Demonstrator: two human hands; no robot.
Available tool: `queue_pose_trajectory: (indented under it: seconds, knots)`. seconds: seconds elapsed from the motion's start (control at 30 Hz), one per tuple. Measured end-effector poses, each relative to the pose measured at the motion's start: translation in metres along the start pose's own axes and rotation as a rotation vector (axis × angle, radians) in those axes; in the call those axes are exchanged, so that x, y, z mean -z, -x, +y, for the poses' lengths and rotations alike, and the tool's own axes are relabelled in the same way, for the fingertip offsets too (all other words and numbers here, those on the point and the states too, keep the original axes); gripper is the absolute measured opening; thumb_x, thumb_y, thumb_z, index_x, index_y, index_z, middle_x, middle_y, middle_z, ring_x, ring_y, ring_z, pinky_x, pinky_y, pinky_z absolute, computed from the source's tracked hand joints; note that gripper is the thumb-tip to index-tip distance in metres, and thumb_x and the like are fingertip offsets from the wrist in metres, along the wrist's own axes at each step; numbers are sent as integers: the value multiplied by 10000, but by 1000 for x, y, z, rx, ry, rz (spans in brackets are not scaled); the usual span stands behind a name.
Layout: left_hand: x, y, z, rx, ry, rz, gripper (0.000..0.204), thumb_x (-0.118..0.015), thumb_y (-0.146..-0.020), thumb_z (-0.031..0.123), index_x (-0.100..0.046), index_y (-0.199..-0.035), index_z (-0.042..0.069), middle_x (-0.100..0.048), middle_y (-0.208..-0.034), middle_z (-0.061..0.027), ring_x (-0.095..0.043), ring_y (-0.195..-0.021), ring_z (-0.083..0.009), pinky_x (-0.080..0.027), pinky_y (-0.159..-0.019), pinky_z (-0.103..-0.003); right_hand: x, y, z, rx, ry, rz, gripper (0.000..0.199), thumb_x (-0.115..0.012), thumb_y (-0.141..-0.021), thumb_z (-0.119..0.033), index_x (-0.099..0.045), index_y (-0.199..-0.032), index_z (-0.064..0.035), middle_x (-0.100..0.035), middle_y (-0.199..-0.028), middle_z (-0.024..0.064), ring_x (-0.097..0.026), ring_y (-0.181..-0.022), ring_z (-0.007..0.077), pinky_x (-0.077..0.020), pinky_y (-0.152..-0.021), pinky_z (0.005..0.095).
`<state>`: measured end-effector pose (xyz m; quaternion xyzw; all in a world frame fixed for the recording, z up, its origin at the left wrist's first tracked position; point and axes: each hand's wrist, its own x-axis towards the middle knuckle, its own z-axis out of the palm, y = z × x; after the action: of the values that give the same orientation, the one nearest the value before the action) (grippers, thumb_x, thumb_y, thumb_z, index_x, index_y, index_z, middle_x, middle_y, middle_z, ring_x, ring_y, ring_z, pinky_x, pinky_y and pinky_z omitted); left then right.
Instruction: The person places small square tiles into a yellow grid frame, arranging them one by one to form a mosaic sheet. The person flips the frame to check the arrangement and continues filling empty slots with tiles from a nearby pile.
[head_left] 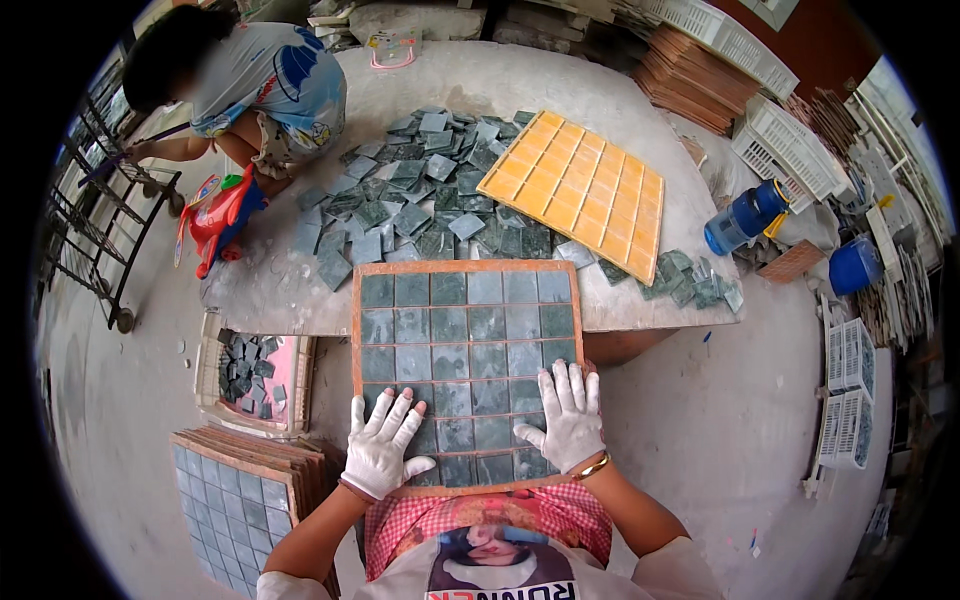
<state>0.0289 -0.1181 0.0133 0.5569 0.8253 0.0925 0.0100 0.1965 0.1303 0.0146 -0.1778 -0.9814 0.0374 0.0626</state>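
A square board with a reddish-brown rim (pixel 357 325) lies in front of me, its far part on the table and its near edge at my lap. Rows of grey-green square tiles (pixel 452 362) fill it. My left hand (pixel 383 445), in a white glove with bare fingertips, rests flat on the board's near left side, fingers spread. On the near right side lies my right hand (pixel 568 415), also gloved and open, with a bracelet at the wrist. Beyond the board are a heap of loose tiles (pixel 410 190) and a tilted yellow grid tray (pixel 580 190).
A person (pixel 270 90) crouches at the far left by a red toy (pixel 220 222) and a black wheeled rack (pixel 110 240). Left of me stand a tile bin (pixel 209 370) and stacked tiled boards (pixel 240 500). A blue jug (pixel 740 220) and white crates (pixel 848 400) are to the right.
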Motion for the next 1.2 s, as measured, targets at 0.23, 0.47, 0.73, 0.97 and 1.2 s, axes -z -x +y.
queue_pose_trajectory:
  seconds: [0.23,0.47,0.73,0.97,1.2]
  knots:
    - [-25,7,53,-181,188,-64,885,-490,-736,676,-369,-1416,122,-403,-1435,-87,-378,-1326,-264,-172,-1083,-580,-12,28,-55,378,-237,-75,822,-637,-709,-582,-488,-1271,-1,-373,-1400,171,-347,-1293,335,-208,-1083,564]
    - [-18,-9,47,-137,208,-3,897,-548,-708,658,-411,-1387,90,-396,-1437,-108,-356,-1335,-293,-184,-1077,-580,-7,14,-38,417,-408,-1,794,-655,-732,-542,-467,-1264,17,-427,-1350,197,-394,-1259,366,-270,-1068,536]
    - [-10,-12,56,-95,153,-22,873,-529,-735,656,-412,-1383,83,-392,-1441,-99,-365,-1325,-302,-191,-1056,-608,0,65,27,-172,-216,47,926,-680,-734,-539,-351,-1340,79,-330,-1402,282,-275,-1318,455,-205,-1083,554]
    - [-24,-29,78,-376,212,-118,757,-566,-772,519,-400,-1400,131,-407,-1437,-52,-390,-1316,-240,-214,-1080,-553,-24,68,21,-189,-311,-13,908,-645,-747,-579,-329,-1387,-18,-279,-1418,274,-258,-1312,462,-216,-1088,526]
    - [-25,-32,76,-302,217,-93,724,-576,-774,512,-433,-1380,143,-419,-1429,-45,-387,-1318,-238,-212,-1093,-537,-1,72,36,118,-270,14,806,-645,-754,-555,-430,-1338,-43,-318,-1413,222,-249,-1325,436,-228,-1080,552]
